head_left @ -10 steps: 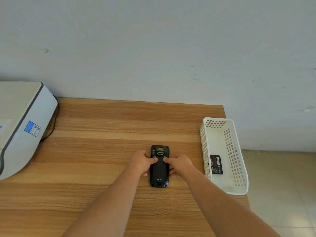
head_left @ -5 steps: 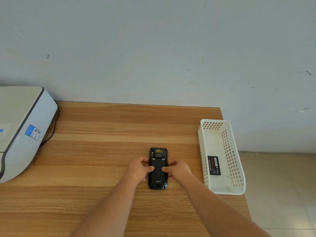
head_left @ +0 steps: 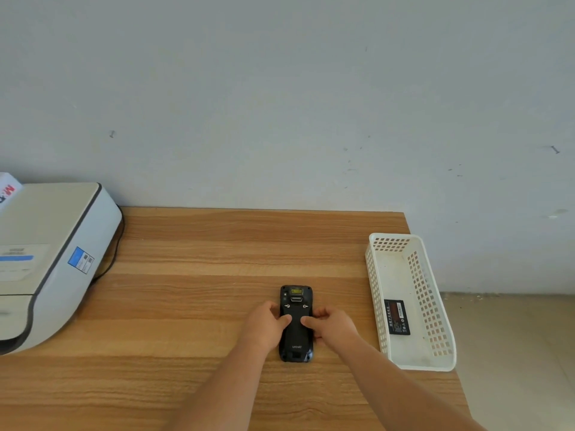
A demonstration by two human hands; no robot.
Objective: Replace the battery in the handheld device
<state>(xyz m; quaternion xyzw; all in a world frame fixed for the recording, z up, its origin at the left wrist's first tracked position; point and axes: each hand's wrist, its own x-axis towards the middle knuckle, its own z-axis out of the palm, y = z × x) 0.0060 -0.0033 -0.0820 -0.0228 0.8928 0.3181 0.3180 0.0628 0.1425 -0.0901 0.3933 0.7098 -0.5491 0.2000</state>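
On the wooden table (head_left: 193,306), near its right end, lying face down: the black handheld device (head_left: 296,323), back cover up, long axis running away from the wearer. Cupping it from either side, the left hand (head_left: 267,329) and the right hand (head_left: 334,328), fingers curled against the long edges, both thumbs pressing flat on the middle of the back cover, nearly meeting. Holding it pinned to the table rather than lifting it. Judging by the thumbs, sliding or releasing the battery cover (whether off or back on, impossible to tell from here); two small latches showing just above the thumbs. Waiting well apart to the right, a black battery (head_left: 396,317) lying flat in the white perforated basket (head_left: 375,275), which is overhanging the table's right edge. Next, probably: steady, even thumb pressure along the cover, no twisting, device kept flat. Sitting at the far left, a grey-white printer (head_left: 46,256) with its dark cable trailing behind. Rising beyond, a plain scuffed pale wall; showing lower right, beige floor.
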